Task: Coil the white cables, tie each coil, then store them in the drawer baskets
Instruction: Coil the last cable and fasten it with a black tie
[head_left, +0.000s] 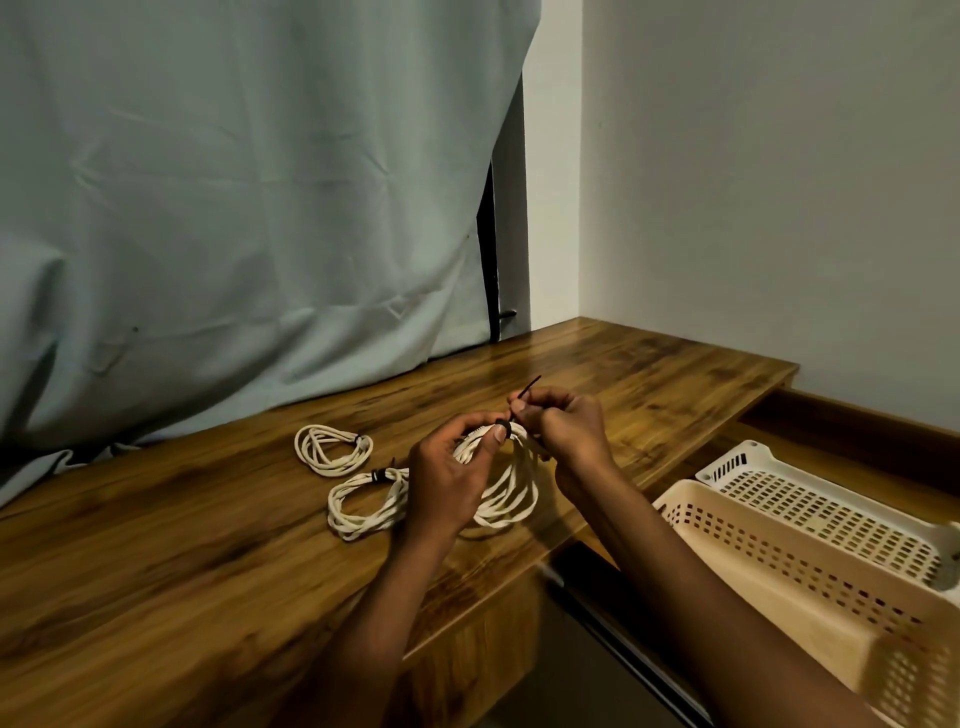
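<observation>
Three white cable coils are over the wooden table (182, 545). A small tied coil (332, 449) lies furthest back. A second tied coil (366, 504) with a dark tie lies nearer me. My left hand (449, 475) grips the top of the third coil (511, 496), which hangs down to the tabletop. My right hand (563, 428) pinches a thin black tie (524, 395) that wraps the top of this coil; its free end points up and right.
Two perforated plastic baskets sit in an open drawer at lower right: a cream one (810, 587) nearest and a white one (831, 512) behind it. A pale curtain (234, 208) hangs behind the table. The white wall stands at right.
</observation>
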